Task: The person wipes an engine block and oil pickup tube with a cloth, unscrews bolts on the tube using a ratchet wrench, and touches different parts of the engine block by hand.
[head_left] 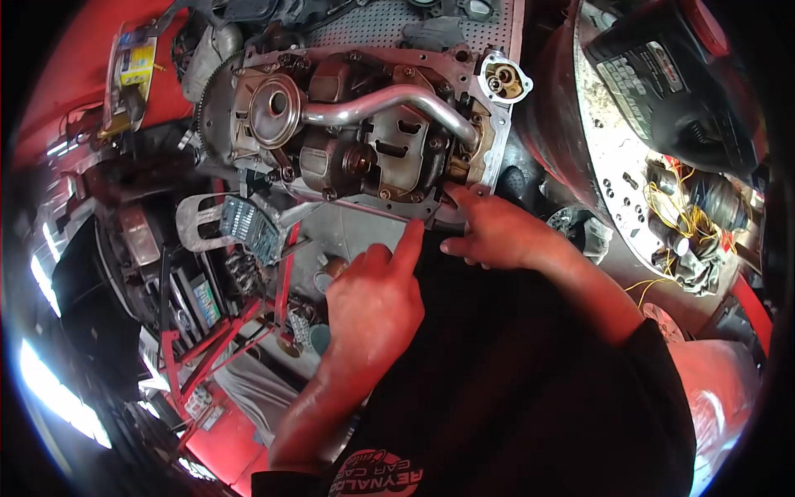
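An engine block (pixel 406 166) lies with its underside up in front of me. An oil pickup tube (pixel 364 108) curves across it, ending in a round strainer (pixel 276 112) at the left. My left hand (pixel 374 294) points with its index finger at the near edge of the block; its other fingers are curled and I see nothing in them. Beside it, my right hand (pixel 501 232) has its index fingertip at the block's near right corner, seemingly touching it, with the thumb held apart. A toothed ring gear (pixel 211 108) shows at the block's left end.
A perforated metal bench top (pixel 364 31) extends behind the engine. On the right are a black oil jug (pixel 662 83), yellow wires (pixel 683 211) and a lit metal surface (pixel 592 141). A grey plastic chair (pixel 199 219) and red metal frame (pixel 211 340) stand at the lower left.
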Demonstrator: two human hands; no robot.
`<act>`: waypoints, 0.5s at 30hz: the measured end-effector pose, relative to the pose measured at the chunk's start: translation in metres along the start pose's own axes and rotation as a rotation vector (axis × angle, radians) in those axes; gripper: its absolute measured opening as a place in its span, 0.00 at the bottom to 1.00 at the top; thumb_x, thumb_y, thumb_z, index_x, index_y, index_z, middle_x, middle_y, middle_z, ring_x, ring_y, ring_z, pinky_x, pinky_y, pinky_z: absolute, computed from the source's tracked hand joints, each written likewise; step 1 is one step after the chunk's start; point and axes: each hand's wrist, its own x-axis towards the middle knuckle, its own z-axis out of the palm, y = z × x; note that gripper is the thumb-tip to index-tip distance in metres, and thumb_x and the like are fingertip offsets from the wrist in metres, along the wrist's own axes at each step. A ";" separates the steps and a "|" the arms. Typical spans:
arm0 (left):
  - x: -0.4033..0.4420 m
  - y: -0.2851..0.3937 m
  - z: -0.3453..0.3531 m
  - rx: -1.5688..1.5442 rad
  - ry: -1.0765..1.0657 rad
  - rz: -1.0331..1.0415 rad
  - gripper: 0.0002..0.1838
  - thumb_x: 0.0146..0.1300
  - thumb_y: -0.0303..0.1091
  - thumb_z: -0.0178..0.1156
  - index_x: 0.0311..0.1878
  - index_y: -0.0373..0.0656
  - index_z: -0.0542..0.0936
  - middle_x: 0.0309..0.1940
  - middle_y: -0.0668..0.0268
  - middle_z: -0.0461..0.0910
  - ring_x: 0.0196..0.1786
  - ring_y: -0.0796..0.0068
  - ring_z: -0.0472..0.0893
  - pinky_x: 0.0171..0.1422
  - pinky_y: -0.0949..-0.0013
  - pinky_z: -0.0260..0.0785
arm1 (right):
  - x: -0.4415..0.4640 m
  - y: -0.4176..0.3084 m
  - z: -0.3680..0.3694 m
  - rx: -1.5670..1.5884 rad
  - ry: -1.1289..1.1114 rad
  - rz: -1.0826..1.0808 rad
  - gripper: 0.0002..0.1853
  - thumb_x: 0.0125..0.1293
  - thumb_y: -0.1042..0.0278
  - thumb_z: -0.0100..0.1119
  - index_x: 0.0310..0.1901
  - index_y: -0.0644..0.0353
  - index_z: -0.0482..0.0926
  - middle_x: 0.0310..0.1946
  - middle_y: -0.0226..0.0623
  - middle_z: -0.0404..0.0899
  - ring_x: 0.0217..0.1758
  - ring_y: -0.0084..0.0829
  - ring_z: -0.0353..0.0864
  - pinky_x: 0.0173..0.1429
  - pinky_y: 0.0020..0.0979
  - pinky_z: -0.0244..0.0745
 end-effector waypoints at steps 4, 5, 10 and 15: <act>0.019 0.003 -0.008 0.115 -0.002 -0.010 0.28 0.55 0.25 0.58 0.62 0.49 0.79 0.30 0.57 0.78 0.32 0.52 0.82 0.38 0.50 0.76 | 0.005 -0.001 -0.010 0.158 -0.112 0.045 0.42 0.65 0.64 0.65 0.74 0.71 0.54 0.52 0.60 0.75 0.31 0.40 0.85 0.38 0.38 0.82; 0.024 0.005 -0.011 0.152 -0.050 -0.004 0.28 0.55 0.25 0.59 0.62 0.49 0.79 0.30 0.58 0.79 0.32 0.53 0.82 0.38 0.51 0.76 | 0.004 0.000 -0.011 0.123 -0.127 0.048 0.41 0.63 0.63 0.64 0.72 0.74 0.57 0.52 0.61 0.75 0.31 0.42 0.86 0.40 0.39 0.83; 0.035 0.015 -0.015 0.314 -0.161 0.079 0.27 0.54 0.32 0.61 0.62 0.47 0.78 0.32 0.59 0.80 0.34 0.61 0.84 0.35 0.57 0.77 | 0.010 0.016 -0.004 0.071 -0.095 -0.050 0.39 0.63 0.64 0.64 0.70 0.74 0.58 0.49 0.61 0.77 0.33 0.42 0.87 0.41 0.39 0.83; 0.025 0.027 0.009 0.547 -0.026 0.160 0.24 0.55 0.34 0.61 0.58 0.44 0.81 0.30 0.62 0.77 0.33 0.64 0.79 0.36 0.63 0.72 | 0.010 0.009 -0.023 0.016 -0.117 -0.076 0.36 0.63 0.64 0.64 0.67 0.74 0.62 0.44 0.58 0.81 0.31 0.44 0.86 0.41 0.40 0.83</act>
